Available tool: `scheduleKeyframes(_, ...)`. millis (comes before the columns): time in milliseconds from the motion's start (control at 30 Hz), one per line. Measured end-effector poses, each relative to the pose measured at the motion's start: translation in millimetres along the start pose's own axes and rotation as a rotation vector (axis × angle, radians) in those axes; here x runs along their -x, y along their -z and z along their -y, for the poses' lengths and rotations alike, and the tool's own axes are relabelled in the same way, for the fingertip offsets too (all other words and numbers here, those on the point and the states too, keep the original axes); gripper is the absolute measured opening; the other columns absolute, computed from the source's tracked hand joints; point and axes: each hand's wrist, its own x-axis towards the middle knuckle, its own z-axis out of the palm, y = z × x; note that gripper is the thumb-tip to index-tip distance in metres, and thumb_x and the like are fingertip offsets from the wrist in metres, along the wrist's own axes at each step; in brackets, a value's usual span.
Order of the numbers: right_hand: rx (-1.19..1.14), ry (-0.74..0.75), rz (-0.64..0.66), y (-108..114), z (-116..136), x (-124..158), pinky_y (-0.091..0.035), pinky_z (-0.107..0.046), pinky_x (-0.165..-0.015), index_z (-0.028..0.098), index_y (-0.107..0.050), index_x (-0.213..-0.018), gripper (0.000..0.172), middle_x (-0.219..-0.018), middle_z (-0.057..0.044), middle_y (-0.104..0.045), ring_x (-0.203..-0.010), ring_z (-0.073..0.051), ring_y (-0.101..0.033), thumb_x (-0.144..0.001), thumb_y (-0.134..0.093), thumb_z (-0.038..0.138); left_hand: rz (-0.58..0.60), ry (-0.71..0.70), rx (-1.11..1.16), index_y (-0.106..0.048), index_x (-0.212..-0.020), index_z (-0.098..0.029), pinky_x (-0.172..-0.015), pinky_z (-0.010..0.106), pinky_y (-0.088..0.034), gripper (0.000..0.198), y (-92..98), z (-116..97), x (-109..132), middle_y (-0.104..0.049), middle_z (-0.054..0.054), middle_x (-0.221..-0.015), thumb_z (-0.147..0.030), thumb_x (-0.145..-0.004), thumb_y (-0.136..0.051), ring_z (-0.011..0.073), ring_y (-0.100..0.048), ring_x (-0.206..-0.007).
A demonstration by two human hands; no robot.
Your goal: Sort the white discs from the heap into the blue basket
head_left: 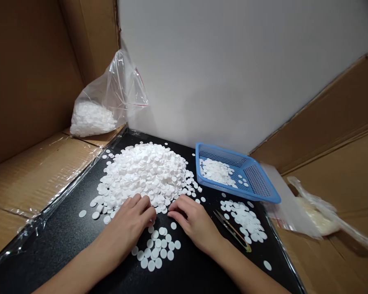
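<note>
A large heap of small white round discs [147,171] lies on the black tabletop [70,249]. My left hand [134,218] is at the heap's near edge with its fingers curled down, and the fingertips are partly hidden. Close by on the right, my right hand [193,220] has thumb and forefinger drawn together at the same edge. Whatever either hand pinches is too small or hidden to make out. Between my forearms a loose group of flat discs [157,249] is spread in a thin layer.
Behind my right hand stands a blue plastic basket [233,190] with some discs inside. A thin, pointed, two-armed tool [233,230] lies beside more discs [248,222]. Plastic bags rest at left [93,116] and right [319,216]. Cardboard [33,175] and a pale wall [221,81] surround the table.
</note>
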Motion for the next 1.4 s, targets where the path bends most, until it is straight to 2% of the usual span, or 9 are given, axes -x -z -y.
scheduleKeyframes(100,0.051,-0.05,-0.009,-4.3,4.6,-3.8,-0.043,-0.027,-0.066,0.021,-0.064,-0.089,0.009,-0.083,0.0,-0.06,-0.074,-0.017,-0.059,-0.09,-0.069,0.013,0.015,0.01,-0.011,-0.055,-0.087,-0.021,-0.073,0.034,-0.032,0.023,-1.2,0.3,-1.2,-0.054,0.001,-0.093,0.002,-0.089,-0.052,0.0216,-0.045,-0.086)
scheduleKeyframes(200,0.057,-0.062,-0.011,-6.9,8.9,-6.2,-0.043,-0.026,-0.064,0.021,-0.064,-0.089,0.013,-0.084,0.0,-0.06,-0.073,-0.017,-0.058,-0.086,-0.073,0.013,0.023,0.012,0.004,-0.054,-0.088,-0.021,-0.073,0.034,-0.032,0.024,-1.3,0.0,-0.9,-0.054,0.002,-0.095,0.003,-0.089,-0.049,0.0219,-0.044,-0.087)
scheduleKeyframes(400,-0.1,-0.056,-0.033,-5.2,8.2,-3.5,-0.04,-0.023,-0.057,0.019,-0.061,-0.075,0.018,-0.072,0.003,-0.058,-0.062,-0.013,-0.052,-0.083,-0.073,0.008,0.03,-0.031,0.166,-0.051,-0.087,-0.021,-0.07,0.031,-0.036,0.024,3.8,-0.2,4.7,-0.055,0.001,-0.09,0.0,-0.095,-0.041,0.019,-0.046,-0.082)
scheduleKeyframes(567,-0.126,-0.077,-0.068,-2.2,3.8,-2.8,-0.042,-0.024,-0.054,0.02,-0.066,-0.074,0.013,-0.069,0.001,-0.059,-0.059,-0.014,-0.053,-0.085,-0.07,0.014,0.016,-0.033,0.231,-0.056,-0.083,-0.021,-0.07,0.029,-0.039,0.025,2.0,6.3,7.2,-0.057,0.001,-0.086,-0.003,-0.096,-0.044,0.0182,-0.051,-0.083)
scheduleKeyframes(767,-0.122,-0.076,-0.087,2.1,5.3,-5.5,-0.042,-0.024,-0.054,0.02,-0.063,-0.071,0.016,-0.069,0.001,-0.057,-0.059,-0.014,-0.052,-0.085,-0.065,0.013,0.026,0.013,0.312,-0.06,-0.082,-0.022,-0.072,0.029,-0.042,0.024,4.7,8.6,4.7,-0.059,0.0,-0.087,-0.009,-0.097,-0.046,0.0178,-0.056,-0.085)
scheduleKeyframes(933,-0.193,-0.068,0.004,4.1,11.2,-1.3,-0.04,-0.022,-0.054,0.019,-0.065,-0.074,0.013,-0.071,0.002,-0.058,-0.059,-0.012,-0.05,-0.084,-0.068,0.012,-0.11,0.112,0.186,-0.062,-0.087,-0.022,-0.069,0.03,-0.041,0.024,7.1,4.4,-2.6,-0.059,0.0,-0.085,-0.012,-0.098,-0.043,0.019,-0.055,-0.082)
scheduleKeyframes(1100,-0.132,-0.099,0.047,1.8,10.9,0.9,-0.038,-0.023,-0.055,0.019,-0.065,-0.072,0.016,-0.069,0.003,-0.057,-0.06,-0.012,-0.052,-0.084,-0.07,0.012,-0.087,0.09,0.024,-0.065,-0.082,-0.021,-0.07,0.033,-0.041,0.011,1.7,6.5,-12.0,-0.061,0.001,-0.081,-0.012,-0.09,-0.063,0.0217,-0.055,-0.082)
scheduleKeyframes(1233,-0.055,-0.149,0.005,3.1,6.6,-1.4,-0.038,-0.025,-0.055,0.02,-0.058,-0.07,0.021,-0.067,0.003,-0.057,-0.06,-0.014,-0.053,-0.091,-0.064,0.017,-0.124,0.075,-0.038,-0.063,-0.083,-0.02,-0.071,0.034,-0.04,0.01,-5.8,5.7,-15.3,-0.06,0.001,-0.082,-0.013,-0.085,-0.07,0.0228,-0.054,-0.083)
scheduleKeyframes(1400,-0.029,-0.077,-0.039,1.2,2.3,-5.1,-0.044,-0.027,-0.062,0.021,-0.061,-0.08,0.014,-0.078,0.0,-0.062,-0.07,-0.017,-0.058,-0.09,-0.061,0.013,-0.127,0.092,-0.011,-0.063,-0.081,-0.021,-0.072,0.035,-0.039,0.011,-7.8,3.8,-15.0,-0.06,0.001,-0.082,-0.012,-0.087,-0.066,0.0223,-0.053,-0.082)
